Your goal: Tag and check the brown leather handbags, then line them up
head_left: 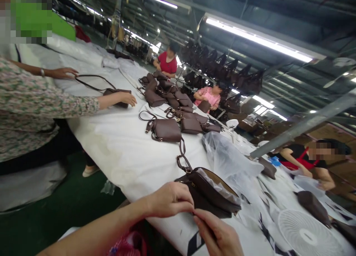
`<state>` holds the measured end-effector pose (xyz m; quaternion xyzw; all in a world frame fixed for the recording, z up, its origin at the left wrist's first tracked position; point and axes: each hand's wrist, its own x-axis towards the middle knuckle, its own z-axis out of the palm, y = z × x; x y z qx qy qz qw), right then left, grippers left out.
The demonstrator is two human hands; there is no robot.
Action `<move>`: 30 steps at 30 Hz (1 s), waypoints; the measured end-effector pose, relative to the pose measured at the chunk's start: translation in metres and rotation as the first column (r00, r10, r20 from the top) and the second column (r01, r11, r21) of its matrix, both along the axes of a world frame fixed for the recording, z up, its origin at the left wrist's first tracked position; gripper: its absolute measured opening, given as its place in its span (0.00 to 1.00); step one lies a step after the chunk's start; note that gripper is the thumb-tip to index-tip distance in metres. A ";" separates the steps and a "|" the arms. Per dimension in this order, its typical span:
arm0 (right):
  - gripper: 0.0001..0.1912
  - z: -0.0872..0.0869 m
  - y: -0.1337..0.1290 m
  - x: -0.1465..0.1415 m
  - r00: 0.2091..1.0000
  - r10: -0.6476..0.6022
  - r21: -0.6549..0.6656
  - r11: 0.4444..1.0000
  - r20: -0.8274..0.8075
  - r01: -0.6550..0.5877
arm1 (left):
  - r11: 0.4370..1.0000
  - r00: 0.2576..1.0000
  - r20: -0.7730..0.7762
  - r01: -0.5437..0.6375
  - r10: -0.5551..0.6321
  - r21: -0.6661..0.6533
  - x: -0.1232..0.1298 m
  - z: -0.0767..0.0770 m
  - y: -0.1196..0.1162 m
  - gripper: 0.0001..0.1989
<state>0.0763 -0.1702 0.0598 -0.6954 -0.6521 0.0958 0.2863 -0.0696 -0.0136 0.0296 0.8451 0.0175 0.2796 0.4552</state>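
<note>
A dark brown handbag with its top unzipped lies on the white-covered table in front of me. Pale stuffing shows inside its mouth, and its strap trails away over the cloth. My left hand is closed in a pinch at the bag's near side. Fingertips of my right hand are also pinched, meeting those of the left. Whatever sits between them is too small to make out. Just past the bag lies a crumpled clear plastic sheet.
Several brown handbags are grouped farther up the table. On the left, a person in a floral sleeve reaches over another bag. A white fan stands at lower right. More people work across the table, near a slanting metal pole.
</note>
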 end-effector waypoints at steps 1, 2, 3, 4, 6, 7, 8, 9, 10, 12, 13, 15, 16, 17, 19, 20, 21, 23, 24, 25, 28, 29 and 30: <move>0.12 0.011 0.007 0.006 0.993 0.042 -0.005 0.999 0.112 -0.042 | 0.995 0.997 0.011 -0.069 0.070 -0.074 0.003 -0.005 0.006 0.09; 0.12 0.023 0.014 0.011 0.973 0.055 -0.009 0.998 0.224 -0.054 | 0.977 0.986 0.001 -0.166 0.168 -0.133 0.007 -0.011 0.012 0.09; 0.12 0.035 0.021 0.016 0.940 0.049 -0.006 0.999 0.337 -0.050 | 0.949 0.964 -0.022 -0.266 0.266 -0.171 0.012 -0.018 0.017 0.10; 0.13 0.048 0.028 0.022 0.891 0.024 0.006 1.000 0.453 -0.030 | 0.919 0.937 -0.046 -0.347 0.345 -0.187 0.018 -0.024 0.021 0.10; 0.16 0.073 0.042 0.031 0.732 -0.048 0.054 0.998 0.679 0.015 | 0.892 0.911 -0.068 -0.411 0.406 -0.188 0.030 -0.036 0.028 0.11; 0.17 0.085 0.050 0.035 0.630 -0.088 0.095 0.995 0.772 0.022 | 0.896 0.916 -0.064 -0.402 0.397 -0.188 0.036 -0.040 0.029 0.12; 0.17 0.095 0.058 0.039 0.525 -0.140 0.147 0.989 0.840 0.027 | 0.905 0.925 -0.055 -0.380 0.377 -0.192 0.040 -0.043 0.030 0.12; 0.17 0.103 0.067 0.042 0.426 -0.204 0.210 0.977 0.882 0.034 | 0.911 0.932 -0.050 -0.362 0.360 -0.199 0.044 -0.044 0.030 0.12; 0.17 0.108 0.076 0.045 0.342 -0.263 0.264 0.963 0.902 0.042 | 0.913 0.936 -0.052 -0.351 0.348 -0.208 0.046 -0.044 0.029 0.12; 0.17 0.109 0.094 0.052 0.247 -0.292 0.286 0.956 0.924 0.058 | 0.914 0.940 -0.058 -0.341 0.336 -0.222 0.049 -0.044 0.027 0.13; 0.16 0.105 0.103 0.056 0.245 -0.250 0.240 0.968 0.937 0.071 | 0.913 0.942 -0.056 -0.335 0.332 -0.232 0.050 -0.045 0.026 0.13; 0.14 0.093 0.118 0.064 0.320 -0.064 0.047 0.997 0.945 0.059 | 0.911 0.950 -0.038 -0.309 0.311 -0.273 0.052 -0.048 0.024 0.13; 0.14 0.086 0.124 0.067 0.371 0.036 -0.055 0.998 0.928 0.041 | 0.910 0.956 -0.023 -0.286 0.292 -0.299 0.053 -0.051 0.023 0.14; 0.13 0.079 0.129 0.071 0.416 0.117 -0.139 0.990 0.902 0.022 | 0.910 0.961 -0.008 -0.264 0.276 -0.320 0.054 -0.054 0.023 0.16; 0.13 0.069 0.136 0.075 0.472 0.229 -0.264 0.965 0.851 0.008 | 0.914 0.966 0.023 -0.238 0.259 -0.329 0.059 -0.059 0.024 0.18; 0.13 0.067 0.138 0.076 0.489 0.269 -0.314 0.949 0.830 0.012 | 0.918 0.965 0.041 -0.232 0.259 -0.320 0.062 -0.061 0.025 0.16; 0.13 0.065 0.140 0.077 0.505 0.301 -0.357 0.934 0.809 0.016 | 0.922 0.963 0.058 -0.234 0.264 -0.308 0.066 -0.062 0.027 0.15; 0.13 0.065 0.143 0.076 0.520 0.349 -0.417 0.909 0.780 0.016 | 0.923 0.956 0.068 -0.256 0.286 -0.288 0.072 -0.062 0.030 0.13; 0.14 0.065 0.144 0.076 0.519 0.359 -0.430 0.903 0.776 0.018 | 0.919 0.952 0.059 -0.272 0.300 -0.284 0.075 -0.061 0.031 0.13; 0.14 0.065 0.145 0.077 0.517 0.357 -0.432 0.901 0.778 0.028 | 0.914 0.948 0.044 -0.292 0.316 -0.283 0.078 -0.060 0.032 0.12; 0.14 0.061 0.148 0.083 0.550 0.287 -0.392 0.917 0.784 0.080 | 0.904 0.940 0.005 -0.326 0.341 -0.276 0.082 -0.058 0.033 0.12; 0.14 0.058 0.149 0.086 0.585 0.262 -0.379 0.921 0.767 0.086 | 0.909 0.944 0.001 -0.318 0.330 -0.269 0.083 -0.058 0.033 0.13; 0.14 0.056 0.149 0.090 0.626 0.245 -0.372 0.925 0.741 0.078 | 0.916 0.950 -0.002 -0.302 0.313 -0.262 0.083 -0.059 0.032 0.14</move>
